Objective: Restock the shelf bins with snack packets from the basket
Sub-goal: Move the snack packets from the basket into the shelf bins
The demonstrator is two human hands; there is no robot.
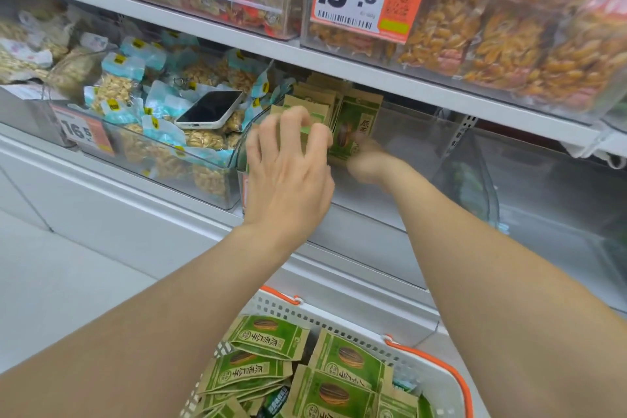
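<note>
Head view: the left hand (288, 159) curls its fingers over an upright row of green-and-brown paper snack packets (359, 112) inside the clear plastic shelf bin (424, 146), apparently bracing them so they stand tidy. The right hand (368, 159) reaches the front packet; its fingers blur, so I cannot tell their grip. Below, loose packets (342, 360) wait in the white perforated basket with orange handles (288, 310).

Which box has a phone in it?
The left bin, full of blue-topped nut packets. A phone lies on top of them. The next bin, with green packets, has none.
</note>
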